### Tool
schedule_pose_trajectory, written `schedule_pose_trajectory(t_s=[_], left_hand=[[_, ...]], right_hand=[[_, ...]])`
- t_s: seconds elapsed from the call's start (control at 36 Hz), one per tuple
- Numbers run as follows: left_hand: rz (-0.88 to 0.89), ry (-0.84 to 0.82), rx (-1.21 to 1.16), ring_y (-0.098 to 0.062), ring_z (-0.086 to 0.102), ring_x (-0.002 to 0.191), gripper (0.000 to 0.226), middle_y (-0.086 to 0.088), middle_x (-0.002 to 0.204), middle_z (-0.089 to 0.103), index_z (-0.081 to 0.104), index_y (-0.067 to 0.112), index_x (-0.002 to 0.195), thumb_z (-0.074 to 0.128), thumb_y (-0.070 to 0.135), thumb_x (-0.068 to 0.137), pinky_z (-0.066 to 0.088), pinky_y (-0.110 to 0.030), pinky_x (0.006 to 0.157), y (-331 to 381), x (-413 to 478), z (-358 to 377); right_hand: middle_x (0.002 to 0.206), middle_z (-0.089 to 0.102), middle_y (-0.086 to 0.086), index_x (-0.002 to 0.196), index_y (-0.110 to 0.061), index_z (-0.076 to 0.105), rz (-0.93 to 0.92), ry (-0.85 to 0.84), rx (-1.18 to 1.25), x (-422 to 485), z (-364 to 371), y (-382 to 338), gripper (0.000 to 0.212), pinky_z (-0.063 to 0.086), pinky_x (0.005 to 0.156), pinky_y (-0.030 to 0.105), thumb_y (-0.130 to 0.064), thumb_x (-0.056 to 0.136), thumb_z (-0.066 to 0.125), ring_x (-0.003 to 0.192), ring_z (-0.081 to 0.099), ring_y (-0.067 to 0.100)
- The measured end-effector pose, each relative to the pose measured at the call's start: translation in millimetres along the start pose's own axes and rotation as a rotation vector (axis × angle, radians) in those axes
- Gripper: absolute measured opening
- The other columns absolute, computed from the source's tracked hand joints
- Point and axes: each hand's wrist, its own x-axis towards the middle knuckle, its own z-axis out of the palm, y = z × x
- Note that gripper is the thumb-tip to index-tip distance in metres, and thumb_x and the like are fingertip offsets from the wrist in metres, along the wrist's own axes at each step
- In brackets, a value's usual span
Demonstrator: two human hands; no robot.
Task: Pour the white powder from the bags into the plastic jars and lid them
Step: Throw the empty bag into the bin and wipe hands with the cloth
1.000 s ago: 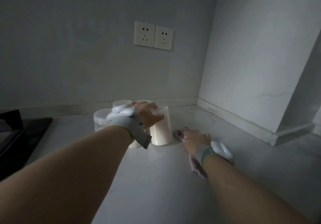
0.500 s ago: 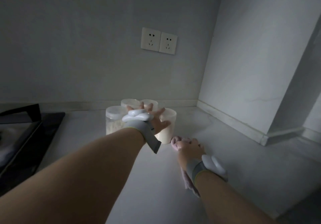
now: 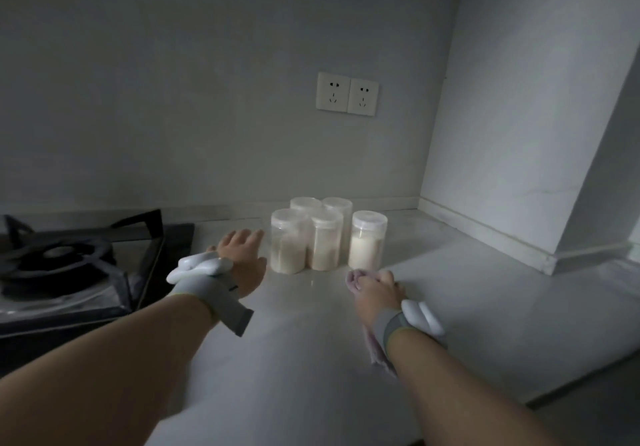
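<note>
Fingers (image 3: 242, 237) of the left hand (image 3: 242, 262) spread empty at 9 o'clock of the five lidded jars (image 3: 325, 241), while the right hand (image 3: 375, 291) clutches a pink cloth (image 3: 352, 278) at 5 o'clock, best wiped without nudging them.

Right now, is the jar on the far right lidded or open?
Lidded. The rightmost jar stands upright with a translucent cap seated over its mouth; white powder fills about its lower half.
</note>
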Motion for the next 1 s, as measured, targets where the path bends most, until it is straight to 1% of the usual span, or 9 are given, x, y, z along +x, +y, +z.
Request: schedule_pose_trajectory(t_s=[0.06, 0.28, 0.39, 0.47, 0.56, 0.67, 0.78, 0.89, 1.0], left_hand=[[-0.023, -0.034, 0.030, -0.025, 0.028, 0.137, 0.049, -0.001, 0.147, 0.033, 0.027, 0.020, 0.144, 0.041, 0.029, 0.097, 0.027, -0.040, 0.108, -8.9, -6.6, 0.1], [-0.101, -0.072, 0.059, -0.025, 0.033, 0.131, 0.038, -0.004, 0.136, 0.042, 0.043, 0.015, 0.132, 0.042, 0.026, 0.095, 0.029, -0.028, 0.103, -51.4, -30.4, 2.7], [0.028, 0.144, 0.011, -0.015, 0.047, 0.110, 0.046, 0.006, 0.112, 0.049, 0.050, 0.021, 0.109, 0.028, 0.036, 0.072, 0.030, -0.024, 0.090, -62.3, -39.5, 3.1], [-0.016, -0.040, 0.097, -0.021, 0.035, 0.129, 0.057, -0.002, 0.130, 0.045, 0.049, 0.015, 0.125, 0.024, 0.041, 0.080, 0.025, -0.024, 0.099, -67.4, -49.3, -0.8], [-0.031, 0.037, 0.100, -0.021, 0.030, 0.135, 0.035, -0.001, 0.137, 0.042, 0.049, 0.017, 0.127, 0.040, 0.028, 0.095, 0.030, -0.027, 0.101, -73.3, -49.3, -6.1], [0.038, 0.122, 0.206, -0.023, 0.040, 0.123, 0.028, 0.002, 0.130, 0.047, 0.054, 0.022, 0.117, 0.040, 0.029, 0.093, 0.036, -0.033, 0.093, -82.4, -46.4, -13.1], [0.016, 0.204, 0.335, -0.025, 0.039, 0.121, 0.033, 0.000, 0.127, 0.049, 0.054, 0.026, 0.115, 0.034, 0.032, 0.089, 0.030, -0.035, 0.096, -91.3, -41.4, -30.4], [-0.290, -0.021, 0.153, -0.029, 0.032, 0.122, 0.028, -0.002, 0.125, 0.042, 0.047, 0.028, 0.105, 0.036, 0.036, 0.081, 0.030, -0.042, 0.103, -117.7, -28.9, -40.0], [-0.318, -0.068, 0.079, -0.028, 0.034, 0.119, 0.027, -0.005, 0.120, 0.045, 0.052, 0.027, 0.101, 0.036, 0.037, 0.081, 0.028, -0.042, 0.105, -129.3, -21.0, -30.5]], right_hand=[[0.127, 0.044, 0.010, 0.119, -0.017, 0.051, 0.010, -0.002, 0.069, -5.1, 8.4, -9.4, 0.035, 0.032, 0.096, 0.029, -0.040, 0.094, 0.041, 0.115, 0.044, 0.029], [0.131, 0.037, 0.001, 0.118, -0.033, 0.055, -0.213, -0.200, -0.151, -47.2, 22.2, -58.1, 0.034, 0.032, 0.105, 0.041, -0.041, 0.096, 0.031, 0.121, 0.037, 0.028], [0.127, 0.046, 0.003, 0.118, -0.026, 0.058, -0.223, -0.246, 0.042, -62.5, 29.0, -70.1, 0.035, 0.032, 0.105, 0.036, -0.042, 0.091, 0.043, 0.122, 0.043, 0.027], [0.113, 0.063, 0.010, 0.103, -0.016, 0.068, -0.349, -0.210, 0.215, -63.0, 30.5, -72.1, 0.029, 0.044, 0.089, 0.026, -0.036, 0.086, 0.056, 0.107, 0.059, 0.025], [0.101, 0.065, 0.016, 0.101, -0.013, 0.068, -0.307, -0.007, 0.333, -53.4, 12.1, -59.5, 0.018, 0.042, 0.072, 0.027, -0.011, 0.089, 0.055, 0.092, 0.061, 0.026], [0.120, 0.044, 0.017, 0.121, -0.030, 0.058, -0.075, 0.166, 0.041, -25.7, -12.1, -31.7, 0.029, 0.037, 0.095, 0.034, -0.029, 0.094, 0.048, 0.111, 0.048, 0.035], [0.137, 0.033, 0.018, 0.131, -0.020, 0.049, 0.057, 0.126, -0.107, -24.4, -4.5, -15.5, 0.036, 0.021, 0.109, 0.035, -0.029, 0.099, 0.037, 0.131, 0.028, 0.034], [0.145, 0.026, 0.014, 0.139, -0.018, 0.036, -0.004, 0.059, -0.261, -23.2, 10.7, -26.7, 0.042, 0.019, 0.112, 0.038, -0.027, 0.099, 0.033, 0.136, 0.019, 0.032], [0.147, 0.024, 0.006, 0.140, -0.030, 0.031, -0.146, -0.070, -0.308, -25.7, 21.8, -54.0, 0.043, 0.024, 0.111, 0.043, -0.024, 0.097, 0.032, 0.134, 0.020, 0.029]])
